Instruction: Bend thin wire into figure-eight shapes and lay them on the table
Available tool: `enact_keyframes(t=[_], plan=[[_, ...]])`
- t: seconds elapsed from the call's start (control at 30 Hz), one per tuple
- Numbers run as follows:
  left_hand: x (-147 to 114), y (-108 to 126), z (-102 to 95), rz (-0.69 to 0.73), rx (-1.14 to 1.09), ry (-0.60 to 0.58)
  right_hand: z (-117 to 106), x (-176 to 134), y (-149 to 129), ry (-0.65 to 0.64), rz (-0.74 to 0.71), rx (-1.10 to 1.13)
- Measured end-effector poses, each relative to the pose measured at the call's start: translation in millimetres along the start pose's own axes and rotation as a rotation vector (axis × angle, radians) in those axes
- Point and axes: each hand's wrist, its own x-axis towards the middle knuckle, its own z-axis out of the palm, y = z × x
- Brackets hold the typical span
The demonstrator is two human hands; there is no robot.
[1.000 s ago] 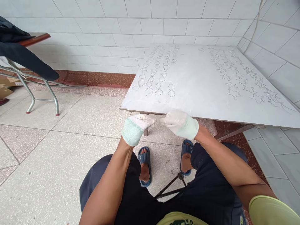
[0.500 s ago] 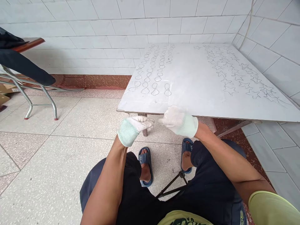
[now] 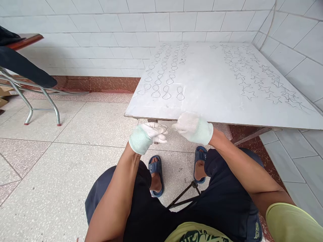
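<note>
In white gloves, the left grip (image 3: 154,132) and right grip (image 3: 189,126) face each other across a narrow gap, fingers curled in; whether either pinches something thin, I cannot tell. Below them, blue sandals (image 3: 154,166) rest on the floor (image 3: 83,178). Just beyond both grips begins the white table (image 3: 212,101), with thin figure-eight shapes (image 3: 180,92) ahead of the left grip and star shapes (image 3: 248,94) beyond and right of the right grip. Farthest off stands the tiled wall (image 3: 157,22).

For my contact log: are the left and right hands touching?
Apart; the head view shows floor between the left hand and the right hand.
</note>
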Motion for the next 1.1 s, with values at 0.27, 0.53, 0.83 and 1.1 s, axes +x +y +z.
enact_keyframes(t=[0.27, 0.53, 0.83, 1.1], plan=[[-5, 9, 0.0, 0.205, 0.147, 0.077, -4, -4, 0, -0.034, -0.014, 0.052], [-9, 12, 0.9, 0.233, 0.351, 0.072, -9, 0, -12, -0.008, -0.089, -0.087], [-7, 9, 1.4, 0.280, 0.450, 0.105, 1, -3, -26, 0.180, 0.118, 0.015], [-18, 14, 14.2, 0.358, 0.547, 0.233, 1, -3, -38, 0.321, 0.310, 0.161]])
